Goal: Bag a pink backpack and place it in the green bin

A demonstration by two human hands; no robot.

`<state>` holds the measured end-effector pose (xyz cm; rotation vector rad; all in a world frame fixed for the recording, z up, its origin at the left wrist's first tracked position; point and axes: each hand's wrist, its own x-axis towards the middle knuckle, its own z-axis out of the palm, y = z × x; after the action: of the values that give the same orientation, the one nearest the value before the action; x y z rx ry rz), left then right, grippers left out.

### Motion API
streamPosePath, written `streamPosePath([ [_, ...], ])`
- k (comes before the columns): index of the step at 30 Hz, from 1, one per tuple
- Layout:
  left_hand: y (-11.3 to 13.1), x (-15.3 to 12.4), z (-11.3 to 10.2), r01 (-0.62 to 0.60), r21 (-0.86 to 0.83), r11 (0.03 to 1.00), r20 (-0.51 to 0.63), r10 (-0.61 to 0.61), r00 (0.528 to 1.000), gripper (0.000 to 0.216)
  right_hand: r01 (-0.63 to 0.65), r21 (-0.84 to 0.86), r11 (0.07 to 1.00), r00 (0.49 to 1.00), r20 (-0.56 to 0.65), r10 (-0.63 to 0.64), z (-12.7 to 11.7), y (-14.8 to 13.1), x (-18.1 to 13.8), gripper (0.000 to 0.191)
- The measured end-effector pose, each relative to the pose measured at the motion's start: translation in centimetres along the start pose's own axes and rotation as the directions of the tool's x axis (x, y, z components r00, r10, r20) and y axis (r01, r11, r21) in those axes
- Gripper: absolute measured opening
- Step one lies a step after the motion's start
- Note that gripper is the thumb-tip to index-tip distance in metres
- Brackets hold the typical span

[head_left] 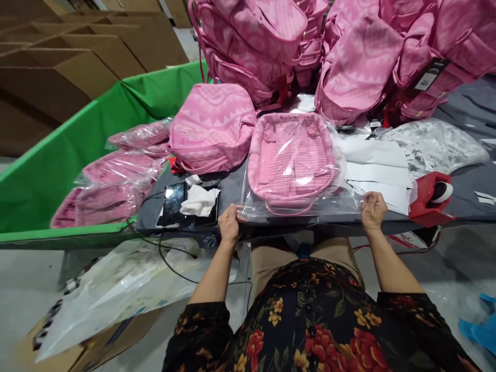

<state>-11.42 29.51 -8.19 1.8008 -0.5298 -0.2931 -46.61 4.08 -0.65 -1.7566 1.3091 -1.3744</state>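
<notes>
1. the pack (292, 155) lies flat on the grey table (232, 188) in a clear sleeve (341, 205), its thin loop (290, 212) toward the person.
2. the left hand (229, 226) pinches the sleeve's near corner left of the pack; the right hand (374, 211) pinches the near corner to the pack's right.
3. the film looks thin, so an uneven or hard pull could stretch or split it at the pinched corners.
4. the loop curves out from the pack's near side and could catch or bunch the film. whether that sleeve edge is sealed, i cannot tell.
5. right of the pack, white papers (382, 160) lie close to the film; a sideways drag could scatter them. farther right, the red tape holder (432, 199) sits at the table's near edge, where a forearm could bump it off.
6. left of the pack, a phone (173, 204) and a crumpled tissue (199, 200) sit near the left hand; a wide sweep could shove them.
7. the pack is soft and round-cornered, with fine ribbing under glossy, wrinkled film. just left of it, a second pack (213, 126) is bare, matte and domed, with a zigzag print. well left, a green bin (96, 111) has smooth, fabric-like walls.
</notes>
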Motion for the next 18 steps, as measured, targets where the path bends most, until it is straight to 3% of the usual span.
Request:
streamPosePath([
  [3,0.9,0.8,1.4,-0.129,0.265,0.956,-0.12,0.166,0.979,0.058,0.003,-0.061,0.998,0.999,0.037,-0.001,0.1,0.5,0.4,0.074],
  [5,2.0,0.5,2.3,-0.268,0.437,0.858,-0.197,0.382,0.903,0.055,-0.006,-0.071,0.997,0.998,0.065,0.01,-0.1,0.8,0.3,0.073],
  [6,2.7,0.2,2.9,-0.354,0.489,0.797,-0.175,0.488,0.855,0.054,-0.01,-0.067,0.998,0.997,0.074,0.015,-0.2,0.8,0.2,0.073],
  [9,5.5,-1.1,4.9,-0.633,0.486,0.602,0.136,0.663,0.736,0.048,-0.014,-0.043,0.999,0.998,0.058,0.016,-0.2,0.8,-0.2,0.071],
  [12,7.7,-1.7,6.5,-0.765,0.406,0.499,0.407,0.651,0.641,0.042,-0.02,-0.011,1.0,1.0,0.024,0.02,-0.1,0.7,-0.3,0.07],
  [18,8.3,0.1,5.8,-0.835,0.288,0.468,0.517,0.658,0.547,0.031,-0.019,0.008,1.0,0.999,0.027,0.018,0.0,1.0,-0.3,0.068],
])
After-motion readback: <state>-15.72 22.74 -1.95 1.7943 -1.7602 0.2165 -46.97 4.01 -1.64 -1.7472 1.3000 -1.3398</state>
